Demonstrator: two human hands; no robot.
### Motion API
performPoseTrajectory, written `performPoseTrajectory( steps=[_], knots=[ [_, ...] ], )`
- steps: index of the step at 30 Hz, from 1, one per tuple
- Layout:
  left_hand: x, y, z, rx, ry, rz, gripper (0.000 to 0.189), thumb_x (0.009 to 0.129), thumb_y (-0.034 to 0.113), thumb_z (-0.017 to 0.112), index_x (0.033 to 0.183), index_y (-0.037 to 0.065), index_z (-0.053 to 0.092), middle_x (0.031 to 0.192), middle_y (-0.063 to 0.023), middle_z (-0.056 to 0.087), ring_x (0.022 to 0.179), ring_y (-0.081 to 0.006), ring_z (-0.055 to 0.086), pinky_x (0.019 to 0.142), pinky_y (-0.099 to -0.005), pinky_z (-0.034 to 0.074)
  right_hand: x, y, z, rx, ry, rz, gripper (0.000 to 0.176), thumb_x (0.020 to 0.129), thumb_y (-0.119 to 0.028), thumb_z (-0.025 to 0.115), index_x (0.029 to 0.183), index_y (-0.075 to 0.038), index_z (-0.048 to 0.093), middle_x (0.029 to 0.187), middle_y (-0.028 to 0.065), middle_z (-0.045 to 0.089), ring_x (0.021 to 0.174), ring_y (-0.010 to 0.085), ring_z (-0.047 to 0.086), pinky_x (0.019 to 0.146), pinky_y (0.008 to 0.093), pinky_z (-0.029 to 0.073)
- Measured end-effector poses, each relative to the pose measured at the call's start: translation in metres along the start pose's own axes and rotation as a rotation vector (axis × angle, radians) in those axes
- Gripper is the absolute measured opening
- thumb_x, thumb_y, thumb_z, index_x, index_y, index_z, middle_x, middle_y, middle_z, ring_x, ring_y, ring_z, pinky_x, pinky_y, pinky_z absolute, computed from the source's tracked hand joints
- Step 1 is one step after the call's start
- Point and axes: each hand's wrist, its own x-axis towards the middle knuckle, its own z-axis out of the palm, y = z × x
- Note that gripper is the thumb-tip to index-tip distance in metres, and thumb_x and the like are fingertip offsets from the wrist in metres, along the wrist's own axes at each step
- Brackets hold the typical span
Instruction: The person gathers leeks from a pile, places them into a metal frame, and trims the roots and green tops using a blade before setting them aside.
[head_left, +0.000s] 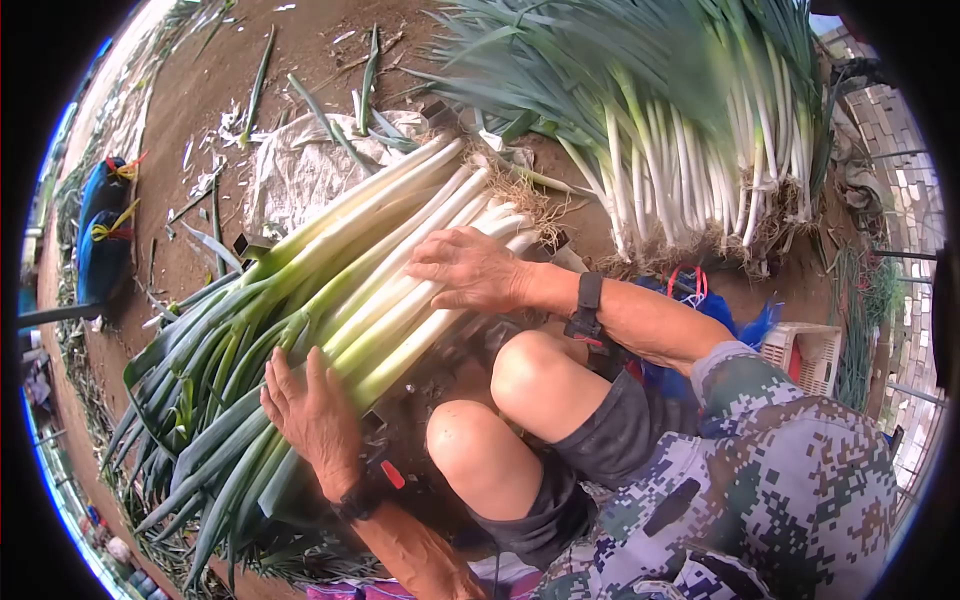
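Note:
In front of my knees lies a pile of large green onions [375, 265], white stalks and roots toward the upper right and green leaves toward the lower left. My left hand [315, 415] rests on the pile where the stalks turn to leaves, fingers spread apart. Nearer the roots, my right hand [470, 268] lies across the white stalks with its fingers stretched over them and its thumb apart. The stalks' undersides are hidden, along with most of what supports them. Dark metal bar ends [252, 245] show at the pile's edge.
A large bunch of green onions [690, 170] stands roots down at the upper right. Pale sacking [300, 175] and loose leaves lie on the brown ground [200, 110]. Blue bundles [103, 245] are at the left. A light plastic crate [815, 350] sits at the right.

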Motion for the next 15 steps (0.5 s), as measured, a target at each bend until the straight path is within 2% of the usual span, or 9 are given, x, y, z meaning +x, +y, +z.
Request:
performPoseTrajectory(
  steps=[3,7,9,11,12,15],
  knots=[
    [-0.004,-0.002,-0.009,-0.131,-0.059,0.043,0.027,0.097,0.022,0.061,0.120,0.012,0.070,0.142,-0.0131,0.054,0.134,-0.0342,0.046,0.114,-0.0491,0.031,-0.001,0.000,-0.001,0.082,0.008,0.018,0.055,0.097,-0.053,0.052,0.131,-0.011,0.061,0.131,0.0098,0.055,0.127,0.0301,0.049,0.105,0.0463,0.037],
    [-0.010,-0.003,-0.001,-0.152,-0.001,0.089,0.023,0.092,0.016,0.064,0.111,0.008,0.073,0.131,-0.0115,0.063,0.128,-0.0343,0.051,0.112,-0.0481,0.033,-0.006,0.002,0.009,0.073,0.075,-0.018,0.053,0.094,-0.049,0.059,0.128,-0.008,0.062,0.130,0.0106,0.057,0.127,0.0304,0.050,0.104,0.0460,0.038],
    [-0.010,-0.006,0.004,-0.148,0.017,0.089,0.023,0.092,0.017,0.064,0.110,0.007,0.074,0.129,-0.0112,0.064,0.128,-0.0340,0.052,0.113,-0.0482,0.033,-0.006,0.002,0.013,0.103,0.058,-0.006,0.057,0.092,-0.049,0.061,0.128,-0.006,0.061,0.131,0.0123,0.058,0.128,0.0312,0.050,0.105,0.0464,0.038],
    [-0.013,-0.014,0.012,-0.127,0.021,0.094,0.024,0.093,0.020,0.065,0.111,0.008,0.074,0.131,-0.0091,0.064,0.129,-0.0319,0.051,0.115,-0.0486,0.031,-0.002,0.000,0.004,0.236,-0.045,0.064,0.059,0.091,-0.050,0.062,0.129,-0.004,0.061,0.133,0.0136,0.057,0.129,0.0324,0.049,0.108,0.0473,0.036],
    [-0.015,-0.018,0.017,-0.127,0.027,0.096,0.023,0.093,0.019,0.065,0.112,0.008,0.074,0.131,-0.0086,0.063,0.130,-0.0314,0.051,0.115,-0.0487,0.031,-0.001,-0.002,-0.006,0.262,-0.055,0.068,0.056,0.092,-0.046,0.064,0.128,-0.004,0.060,0.134,0.0155,0.057,0.126,0.0357,0.052,0.106,0.0479,0.041],
    [-0.015,-0.024,0.023,-0.102,0.064,0.120,0.022,0.092,0.018,0.066,0.110,0.007,0.073,0.128,-0.0084,0.065,0.129,-0.0316,0.052,0.114,-0.0489,0.032,-0.012,-0.001,-0.033,0.499,0.185,0.173,0.050,0.093,-0.041,0.066,0.127,-0.006,0.059,0.130,0.0174,0.058,0.119,0.0378,0.057,0.100,0.0464,0.047]
  ],
)
